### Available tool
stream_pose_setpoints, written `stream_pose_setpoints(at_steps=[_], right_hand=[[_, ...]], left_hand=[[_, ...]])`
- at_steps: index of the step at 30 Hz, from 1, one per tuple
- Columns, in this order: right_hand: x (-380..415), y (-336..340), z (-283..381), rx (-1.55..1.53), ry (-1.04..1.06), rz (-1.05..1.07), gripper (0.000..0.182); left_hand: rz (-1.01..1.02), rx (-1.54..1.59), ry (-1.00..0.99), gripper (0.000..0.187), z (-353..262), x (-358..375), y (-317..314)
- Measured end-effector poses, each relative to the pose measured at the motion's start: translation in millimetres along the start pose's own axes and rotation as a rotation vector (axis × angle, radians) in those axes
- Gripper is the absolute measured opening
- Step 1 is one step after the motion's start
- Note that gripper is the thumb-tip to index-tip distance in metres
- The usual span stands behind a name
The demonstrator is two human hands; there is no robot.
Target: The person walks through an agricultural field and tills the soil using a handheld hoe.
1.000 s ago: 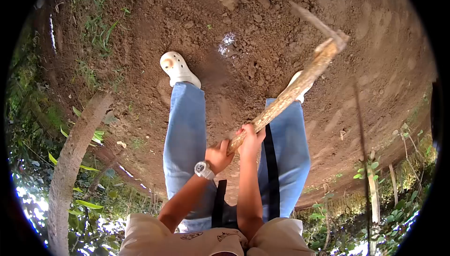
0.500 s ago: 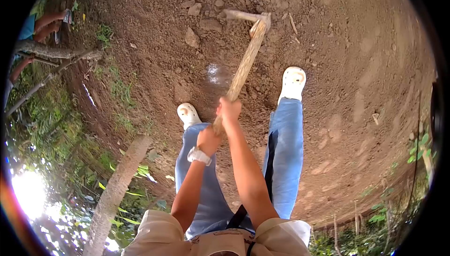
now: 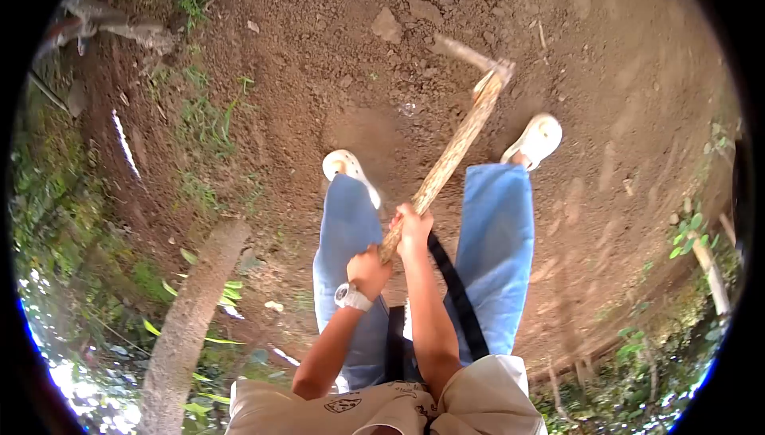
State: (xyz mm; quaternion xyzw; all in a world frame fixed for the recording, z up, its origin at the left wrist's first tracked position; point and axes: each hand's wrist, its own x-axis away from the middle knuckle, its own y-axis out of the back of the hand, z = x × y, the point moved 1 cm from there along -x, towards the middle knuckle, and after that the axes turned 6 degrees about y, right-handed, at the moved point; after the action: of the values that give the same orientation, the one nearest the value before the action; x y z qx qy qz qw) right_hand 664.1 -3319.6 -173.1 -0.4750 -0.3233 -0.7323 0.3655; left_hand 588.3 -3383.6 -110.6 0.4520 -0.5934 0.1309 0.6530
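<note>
Bright sunlit soil, fisheye-warped edges, black corners.

We look straight down from our head through one wide fisheye view, close over our legs, onto the bare soil [image 3: 621,76] beside the tree trunk [image 3: 187,331].

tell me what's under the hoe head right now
Bare brown soil with small clods lies under the hoe, whose head is in the air. Both hands, left hand and right hand, grip the handle, hiding its end.

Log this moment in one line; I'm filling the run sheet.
left hand: grips hoe handle | right hand: grips handle | hoe: raised over soil
</note>
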Motion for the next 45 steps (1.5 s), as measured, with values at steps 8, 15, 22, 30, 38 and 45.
stream_pose_setpoints(at_steps=[8,15,22,30,38,45], right_hand=[[-150,-14,122,0.045,0.221,0.085,0.010],[-130,54,-10,0.304,0.002,0.023,0.018],[-37,80,-20,0.124,-0.184,0.061,0.015],[-39,130,42,0.090,0.112,0.079,0.028],[-127,50,45,0.323,0.154,-0.047,0.027],[-90,28,-118,0.576,0.031,0.084,0.038]], left_hand=[[-0.086,0.161,-0.095,0.025,-145,-114,-32],[-0.019,0.072,0.160,0.030,-37,-62,-132],[-0.090,0.061,0.184,0.026,-18,28,-98],[-0.072,0.113,-0.012,0.024,-75,42,-126],[-0.108,-0.212,0.006,0.023,-102,-74,-76],[-0.147,-0.209,0.271,0.027,36,-29,-68]])
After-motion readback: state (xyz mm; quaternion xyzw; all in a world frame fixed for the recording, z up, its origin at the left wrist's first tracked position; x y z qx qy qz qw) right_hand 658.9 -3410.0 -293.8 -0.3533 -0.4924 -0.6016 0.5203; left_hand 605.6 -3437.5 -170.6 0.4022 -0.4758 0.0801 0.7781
